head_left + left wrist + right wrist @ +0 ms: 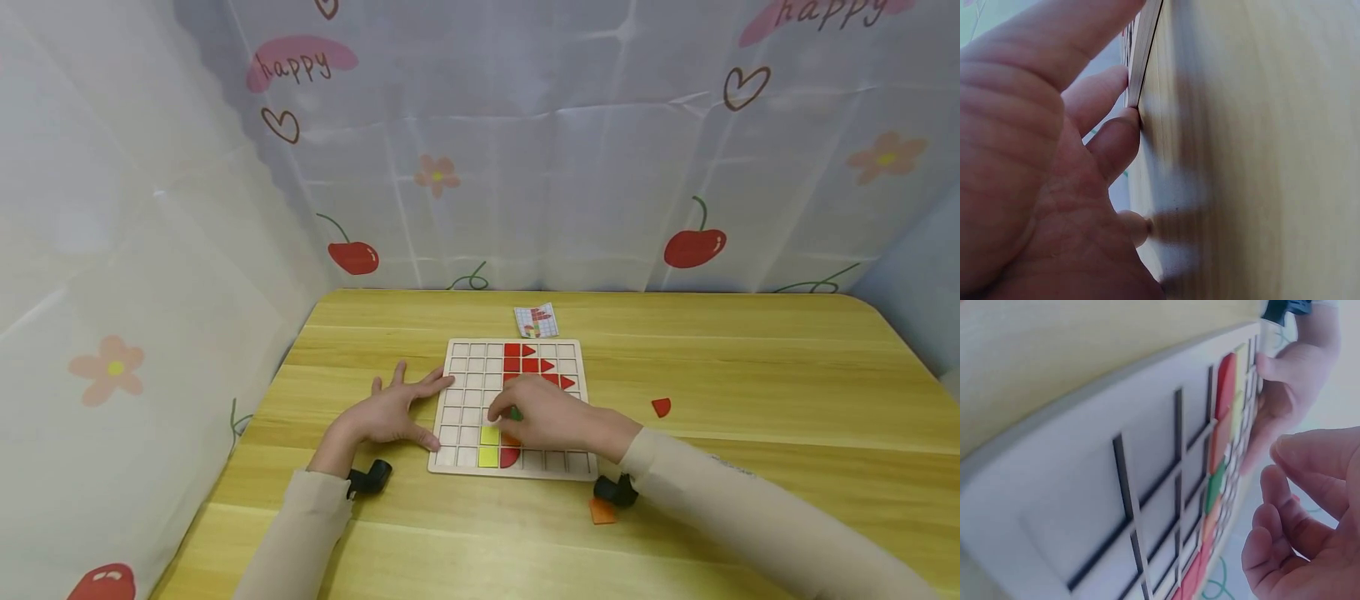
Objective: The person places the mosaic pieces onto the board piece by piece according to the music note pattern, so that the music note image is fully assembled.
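Observation:
A square wooden grid board point(459, 380) lies on the table, with coloured tiles in some cells. My left hand point(390, 412) is spread at the board's left side, thumb and fingertips touching its edge. Over the board's middle is my right hand point(547, 412), its fingers bent loosely, with nothing showing between them in the right wrist view. Just below its fingertips sit two yellow tiles point(488, 457). Beside them are a red rounded tile point(509, 457) and a partly covered orange tile point(1220, 440). A green tile point(516, 413) peeks between the fingers. Red squares and triangles point(529, 365) fill cells in the upper rows.
A small pattern card point(537, 320) lies behind the board. One loose red quarter-round tile point(661, 407) is to the right. Near the right wrist lies an orange tile point(602, 511), partly under the black wrist camera point(617, 490). A patterned curtain point(555, 208) hangs behind the table.

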A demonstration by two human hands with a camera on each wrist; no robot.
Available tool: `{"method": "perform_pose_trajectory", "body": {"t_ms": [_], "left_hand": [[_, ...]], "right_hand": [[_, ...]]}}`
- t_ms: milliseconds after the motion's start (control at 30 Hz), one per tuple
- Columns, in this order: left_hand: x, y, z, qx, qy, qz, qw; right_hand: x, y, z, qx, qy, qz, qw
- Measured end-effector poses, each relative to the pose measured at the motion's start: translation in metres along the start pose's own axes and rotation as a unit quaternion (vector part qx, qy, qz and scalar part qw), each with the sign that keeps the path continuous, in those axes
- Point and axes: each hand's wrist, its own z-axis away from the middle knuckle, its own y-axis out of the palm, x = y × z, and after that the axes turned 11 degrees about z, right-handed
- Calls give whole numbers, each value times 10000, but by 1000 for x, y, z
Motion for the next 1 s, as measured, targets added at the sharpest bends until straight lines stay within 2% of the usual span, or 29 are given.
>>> {"method": "perform_pose_trajectory", "body": {"t_ms": [233, 367, 500, 700, 1000], "left_hand": [[0, 1, -1, 22, -15, 48, 10000], [1, 1, -1, -1, -3, 44, 10000], [1, 1, -1, -12, -21, 66, 10000], [1, 1, 0, -16, -56, 125, 9999], [1, 0, 0, -18, -81, 73, 9999]], "right_hand": [[-9, -12, 19, -194, -243, 141, 9994], [-18, -14, 31, -128, -354, 66, 9993], [-25, -13, 45, 91, -213, -132, 9996], [-30, -8, 65, 200, -60, -198, 9996], [-36, -13, 90, 100, -121, 63, 9999]]}}
